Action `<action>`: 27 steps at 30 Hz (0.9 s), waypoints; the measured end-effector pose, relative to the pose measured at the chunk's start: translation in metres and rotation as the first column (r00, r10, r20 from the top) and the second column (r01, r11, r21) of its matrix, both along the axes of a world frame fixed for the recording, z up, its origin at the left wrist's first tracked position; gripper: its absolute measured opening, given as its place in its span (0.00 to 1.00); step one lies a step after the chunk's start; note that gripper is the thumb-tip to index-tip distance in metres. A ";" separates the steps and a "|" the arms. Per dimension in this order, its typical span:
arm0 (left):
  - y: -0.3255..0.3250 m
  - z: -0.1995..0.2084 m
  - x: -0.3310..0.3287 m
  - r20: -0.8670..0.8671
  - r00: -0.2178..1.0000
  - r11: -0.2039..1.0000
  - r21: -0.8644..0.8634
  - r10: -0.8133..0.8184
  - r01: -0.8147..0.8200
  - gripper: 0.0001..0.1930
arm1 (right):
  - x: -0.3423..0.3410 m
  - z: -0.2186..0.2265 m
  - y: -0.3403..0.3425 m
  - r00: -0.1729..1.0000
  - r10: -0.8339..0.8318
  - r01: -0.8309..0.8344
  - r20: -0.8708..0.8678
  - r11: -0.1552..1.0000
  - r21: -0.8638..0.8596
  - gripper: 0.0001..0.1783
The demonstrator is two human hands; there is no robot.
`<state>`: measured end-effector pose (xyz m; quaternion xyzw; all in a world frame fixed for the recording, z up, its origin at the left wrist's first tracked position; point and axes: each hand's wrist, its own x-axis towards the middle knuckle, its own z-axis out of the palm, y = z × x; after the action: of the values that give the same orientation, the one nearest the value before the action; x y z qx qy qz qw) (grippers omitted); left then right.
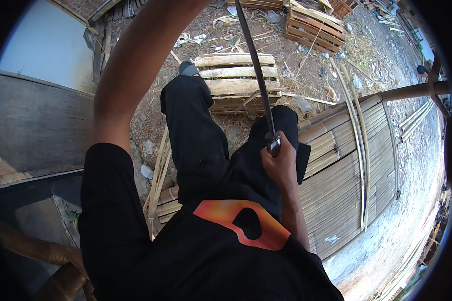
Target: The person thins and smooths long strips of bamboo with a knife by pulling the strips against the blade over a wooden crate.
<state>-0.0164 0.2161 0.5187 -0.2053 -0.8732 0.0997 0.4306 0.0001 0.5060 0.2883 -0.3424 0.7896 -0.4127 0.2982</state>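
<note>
My right hand (281,163) is closed around the handle of a machete (258,70), just above my right thigh. Its long, narrow dark blade points up and away, passing in front of a slatted wooden crate (236,72) and reaching the top edge of the view. My left arm (145,55) is raised and stretches out past the top edge, so the left hand is hidden from sight. The crate lies on the ground beyond my knees, with my left shoe (187,68) beside its left end.
I sit on a bamboo-slat bench (344,190), on which long thin bamboo strips (359,150) lie at right. Another wooden crate (314,30) stands farther off on littered ground. A dark panel (40,125) rises at left. A person (423,70) is partly visible at far right.
</note>
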 end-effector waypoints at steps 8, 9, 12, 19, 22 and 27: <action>-0.018 -0.111 -0.015 0.691 0.721 0.985 0.087 0.050 -0.152 0.34 | -0.008 0.001 0.004 0.998 0.009 -0.012 -0.065 0.999 -0.053 0.10; -0.017 -0.107 -0.014 0.627 0.770 0.983 0.033 0.119 -0.179 0.34 | -0.009 0.002 0.004 0.996 -0.003 0.001 -0.091 1.000 -0.026 0.10; -0.009 -0.068 -0.021 0.377 0.900 0.975 -0.055 0.219 -0.214 0.31 | -0.018 0.004 0.009 0.998 -0.035 0.037 -0.050 0.999 0.038 0.11; -0.009 -0.126 -0.013 0.719 0.621 0.925 -0.081 0.313 -0.372 0.30 | -0.011 0.002 0.003 0.999 0.035 -0.034 -0.042 0.999 0.018 0.11; -0.013 -0.117 -0.018 0.717 0.673 0.941 0.073 0.181 -0.331 0.31 | -0.011 0.003 -0.006 0.996 0.019 -0.022 -0.083 0.999 -0.034 0.10; -0.012 -0.084 -0.031 0.418 0.853 0.950 -0.124 0.313 -0.288 0.30 | -0.021 0.007 -0.008 0.996 -0.012 0.014 -0.085 0.999 0.030 0.10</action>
<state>-0.0477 0.2038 0.4347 -0.0957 -0.9648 0.1426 0.1991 -0.0204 0.4985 0.2950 -0.3500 0.8100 -0.3875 0.2669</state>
